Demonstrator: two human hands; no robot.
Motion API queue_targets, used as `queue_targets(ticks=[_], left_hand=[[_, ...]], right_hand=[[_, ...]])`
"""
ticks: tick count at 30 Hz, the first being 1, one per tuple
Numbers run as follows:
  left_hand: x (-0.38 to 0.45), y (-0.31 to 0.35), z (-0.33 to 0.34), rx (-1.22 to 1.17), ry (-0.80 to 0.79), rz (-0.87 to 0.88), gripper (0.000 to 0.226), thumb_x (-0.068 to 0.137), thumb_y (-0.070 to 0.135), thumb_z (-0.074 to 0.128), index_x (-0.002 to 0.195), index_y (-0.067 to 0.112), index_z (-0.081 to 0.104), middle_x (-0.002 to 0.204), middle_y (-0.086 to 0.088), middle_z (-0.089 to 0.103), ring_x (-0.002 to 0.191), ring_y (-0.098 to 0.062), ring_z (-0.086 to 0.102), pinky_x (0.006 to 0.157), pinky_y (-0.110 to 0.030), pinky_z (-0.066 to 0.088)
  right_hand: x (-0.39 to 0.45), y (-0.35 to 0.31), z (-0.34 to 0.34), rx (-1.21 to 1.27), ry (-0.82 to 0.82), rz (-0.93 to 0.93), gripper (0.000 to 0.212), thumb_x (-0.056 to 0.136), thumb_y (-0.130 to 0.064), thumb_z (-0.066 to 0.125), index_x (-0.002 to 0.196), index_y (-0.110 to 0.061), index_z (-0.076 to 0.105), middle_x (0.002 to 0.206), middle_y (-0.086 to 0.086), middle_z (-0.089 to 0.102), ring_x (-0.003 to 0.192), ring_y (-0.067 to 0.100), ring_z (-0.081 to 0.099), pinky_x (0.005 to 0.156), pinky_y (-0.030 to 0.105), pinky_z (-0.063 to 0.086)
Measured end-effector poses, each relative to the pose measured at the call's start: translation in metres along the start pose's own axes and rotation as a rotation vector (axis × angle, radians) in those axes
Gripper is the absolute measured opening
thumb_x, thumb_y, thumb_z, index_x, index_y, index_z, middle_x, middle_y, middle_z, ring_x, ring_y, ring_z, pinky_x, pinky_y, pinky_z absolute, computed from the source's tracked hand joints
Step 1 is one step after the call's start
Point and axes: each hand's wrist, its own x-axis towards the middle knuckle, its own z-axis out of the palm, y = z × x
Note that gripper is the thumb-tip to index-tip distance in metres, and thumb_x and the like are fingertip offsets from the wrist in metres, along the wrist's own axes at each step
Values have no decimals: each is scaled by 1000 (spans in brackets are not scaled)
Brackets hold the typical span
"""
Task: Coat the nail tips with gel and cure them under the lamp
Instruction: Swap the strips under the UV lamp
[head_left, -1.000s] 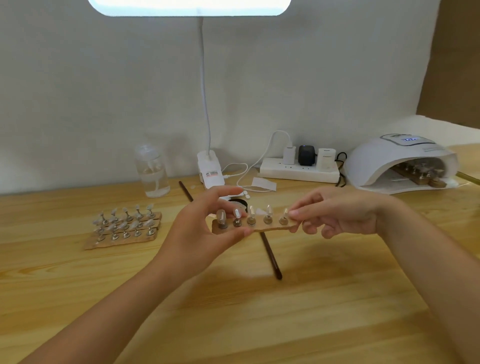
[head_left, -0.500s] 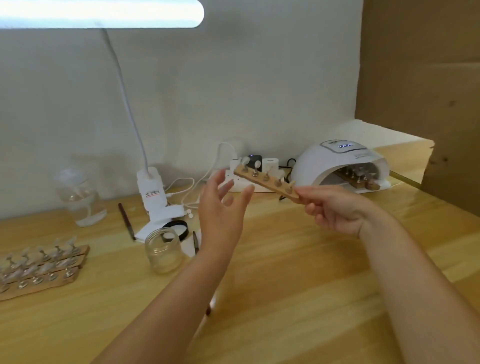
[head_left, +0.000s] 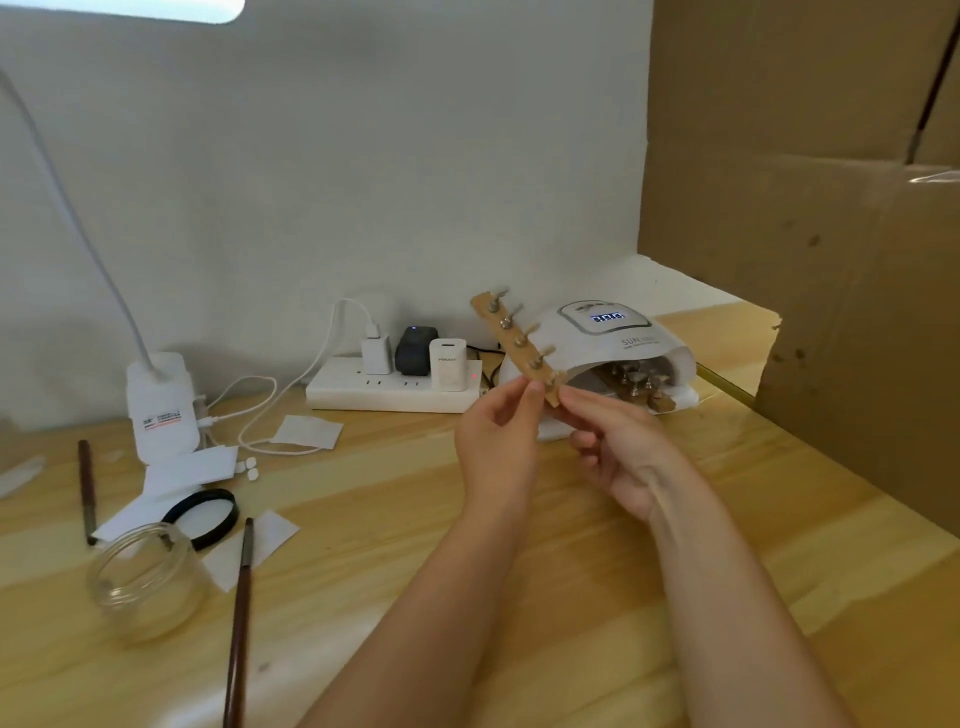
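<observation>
Wooden table (head_left: 363, 519), far right: both hands, left hand (head_left: 496, 431) and right hand (head_left: 618, 447), are pinching the near end of the nail-tip strip (head_left: 517, 340) just before the curing lamp (head_left: 597, 343); sliding it in level is keeping tips off the strip already inside

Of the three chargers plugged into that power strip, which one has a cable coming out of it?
The leftmost white charger: a white cable loops up from its top. The black one in the middle and the white one on the right show none.
</observation>
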Motion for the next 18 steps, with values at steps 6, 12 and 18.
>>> queue_targets(ticks=[6, 12, 18], left_hand=[[8, -4, 7, -22, -187, -115, 13, 85, 15, 62, 95, 15, 70, 89, 1, 73, 83, -9, 69, 64, -17, 54], [15, 7, -13, 217, -547, -339, 8, 84, 12, 62, 85, 13, 71, 82, -5, 73, 74, -15, 70, 57, -18, 54], [13, 6, -13, 344, -699, -529, 8, 83, 10, 63, 85, 11, 71, 83, -6, 73, 74, -16, 71, 53, -17, 52]], right_hand=[[-3, -12, -32, -46, 121, 7, 15, 83, -31, 63, 87, -17, 69, 71, -3, 72, 40, 1, 51, 35, 12, 36], [-1, -11, -48, 325, 760, -163, 18, 85, -19, 54, 67, -17, 58, 58, -4, 51, 32, 3, 32, 35, 16, 27], [-1, -11, -44, 495, 857, -212, 18, 82, -17, 50, 65, -15, 55, 56, -4, 42, 34, 6, 28, 35, 15, 22]])
